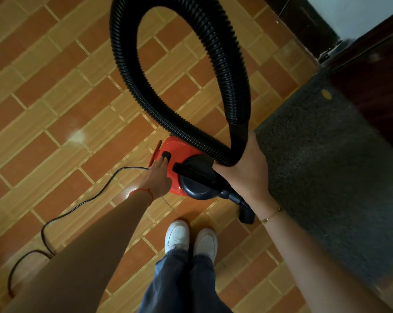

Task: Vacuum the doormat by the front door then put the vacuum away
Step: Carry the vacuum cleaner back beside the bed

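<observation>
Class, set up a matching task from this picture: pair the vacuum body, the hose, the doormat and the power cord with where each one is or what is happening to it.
Things:
1. vacuum body
2. hose
3. doormat
4. power cord

States:
A. gripped by the right hand
B. lies on the floor by the door
C. trails across the tiles
D. its black button touched by the left hand

Pairs: 1-D, 2-A, 3-B, 4-C

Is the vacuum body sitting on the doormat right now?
No: the red vacuum body stands on the tiled floor, left of the grey doormat.
</observation>
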Tool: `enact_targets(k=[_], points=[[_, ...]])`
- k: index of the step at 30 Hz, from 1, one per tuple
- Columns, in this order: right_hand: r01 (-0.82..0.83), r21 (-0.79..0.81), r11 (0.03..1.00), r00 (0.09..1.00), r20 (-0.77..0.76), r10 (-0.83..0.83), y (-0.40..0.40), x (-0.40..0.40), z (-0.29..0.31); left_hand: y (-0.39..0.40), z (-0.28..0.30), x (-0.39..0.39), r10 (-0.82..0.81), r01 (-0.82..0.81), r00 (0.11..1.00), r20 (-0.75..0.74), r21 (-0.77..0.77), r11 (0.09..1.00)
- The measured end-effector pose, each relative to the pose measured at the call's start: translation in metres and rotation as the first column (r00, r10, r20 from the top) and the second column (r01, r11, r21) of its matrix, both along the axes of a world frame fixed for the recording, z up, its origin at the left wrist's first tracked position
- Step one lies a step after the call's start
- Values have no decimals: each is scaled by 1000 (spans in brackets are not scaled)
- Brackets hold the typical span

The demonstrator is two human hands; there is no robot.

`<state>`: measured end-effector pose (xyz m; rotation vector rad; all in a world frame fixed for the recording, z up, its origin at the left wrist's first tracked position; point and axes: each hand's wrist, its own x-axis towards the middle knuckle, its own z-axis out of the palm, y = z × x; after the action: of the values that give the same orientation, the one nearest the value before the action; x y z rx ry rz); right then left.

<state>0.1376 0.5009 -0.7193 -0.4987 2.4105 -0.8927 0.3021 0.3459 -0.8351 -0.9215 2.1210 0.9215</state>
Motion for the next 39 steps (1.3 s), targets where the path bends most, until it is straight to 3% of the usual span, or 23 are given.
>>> enact_targets(k=[8, 17, 24, 26, 29, 34, 39], points=[[30, -49, 998, 1000, 8, -30, -2, -8, -4, 3, -22, 8, 92, -92, 996, -12, 15, 996], [68, -64, 996, 997, 27, -66, -7, -12, 1, 3, -22, 1, -8, 11, 999, 36, -83, 996], [99, -56, 993, 994, 47, -97, -2, -13, 2, -4, -13, 1, -67, 66, 993, 99, 12, 998], [111, -48, 993, 993, 51, -108, -1, -14, 4, -8, -8, -1, -20, 20, 998, 51, 3, 1000], [122, -43, 992, 991, 55, -120, 1, -15, 6, 0, 4, -6, 53, -69, 990, -130, -126, 990], [127, -45, 991, 990, 70, -124, 6, -16, 11, 23, 10, -16, -316, 237, 900, -301, -271, 933], [127, -47, 991, 990, 73, -123, 10, -16, 14, 37, 10, -37, -475, 405, 863, -174, -326, 854]])
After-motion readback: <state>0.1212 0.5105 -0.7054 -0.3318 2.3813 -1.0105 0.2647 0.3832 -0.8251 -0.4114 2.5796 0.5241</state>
